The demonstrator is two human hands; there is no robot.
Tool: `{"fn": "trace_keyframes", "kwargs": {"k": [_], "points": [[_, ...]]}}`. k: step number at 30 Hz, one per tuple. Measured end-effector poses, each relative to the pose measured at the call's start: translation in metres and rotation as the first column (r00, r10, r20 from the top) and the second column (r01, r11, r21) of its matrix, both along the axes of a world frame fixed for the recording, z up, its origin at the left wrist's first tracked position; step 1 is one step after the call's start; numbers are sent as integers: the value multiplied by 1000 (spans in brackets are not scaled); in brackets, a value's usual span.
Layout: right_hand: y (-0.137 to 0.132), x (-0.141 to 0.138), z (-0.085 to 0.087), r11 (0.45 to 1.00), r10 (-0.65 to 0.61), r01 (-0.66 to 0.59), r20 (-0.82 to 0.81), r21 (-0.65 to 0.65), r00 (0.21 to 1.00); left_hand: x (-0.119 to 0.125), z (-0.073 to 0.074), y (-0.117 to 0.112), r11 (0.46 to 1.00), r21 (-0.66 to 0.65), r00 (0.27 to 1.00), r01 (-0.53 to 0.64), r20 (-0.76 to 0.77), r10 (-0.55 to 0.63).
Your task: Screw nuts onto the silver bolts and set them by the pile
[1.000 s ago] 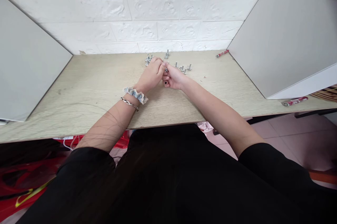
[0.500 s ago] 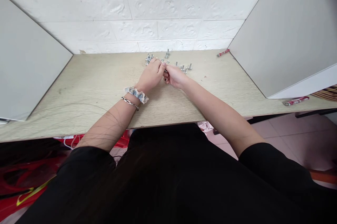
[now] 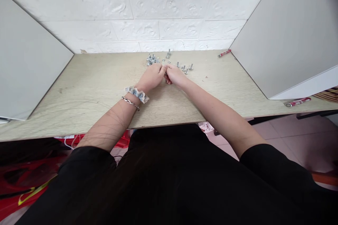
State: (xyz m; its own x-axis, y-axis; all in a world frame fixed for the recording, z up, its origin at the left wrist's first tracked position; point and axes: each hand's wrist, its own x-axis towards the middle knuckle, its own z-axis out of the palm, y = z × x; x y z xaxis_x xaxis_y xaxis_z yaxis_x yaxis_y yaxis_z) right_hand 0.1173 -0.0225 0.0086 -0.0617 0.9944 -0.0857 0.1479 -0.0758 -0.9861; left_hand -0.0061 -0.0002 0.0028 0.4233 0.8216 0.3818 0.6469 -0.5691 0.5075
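Observation:
My left hand point(image 3: 153, 76) and my right hand point(image 3: 174, 75) meet over the middle of the wooden tabletop point(image 3: 100, 77), fingertips together. Both are closed in a pinch. Whatever lies between the fingers is small and mostly covered by them, so I cannot name it. Just beyond my left hand is a heap of metal bolts point(image 3: 151, 59). Several more bolts point(image 3: 184, 68) stand on their heads to the right of my right hand. Farther back, near the wall, are a couple of bolts point(image 3: 168, 54), and small nuts point(image 3: 169, 62) lie just behind my fingertips.
A white brick-patterned wall point(image 3: 145, 5) closes off the back. Grey-white panels rise at the left point(image 3: 29, 59) and right point(image 3: 287, 42). One red tube-like item point(image 3: 224, 53) lies by the right panel, another point(image 3: 298, 102) near the front right edge.
My left hand has drawn back slightly toward me, uncovering more of the bolt heap. The fingers of my right hand have curled in a little. The loose bolts stay put.

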Motion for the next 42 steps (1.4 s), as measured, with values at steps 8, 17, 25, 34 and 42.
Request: {"fn": "trace_keyframes", "kwargs": {"k": [8,17,25,34,42], "points": [[1,4,-8,963,-74,13,219,269,973,-1,3,-2,1000,-8,996,2,-87,-3],[7,9,-15,931,-103,-142,616,336,781,2,12,-7,1000,-8,924,-29,-381,24],[2,12,-13,934,-109,-227,824,277,556,2,10,-7,1000,26,826,-4,-564,17],[-3,13,-4,952,-71,-232,882,199,466,1,4,-3,980,129,786,153,-616,-42],[-2,15,-5,956,-53,-226,872,185,487,1,6,-6,980,130,753,154,-658,-31]]}}
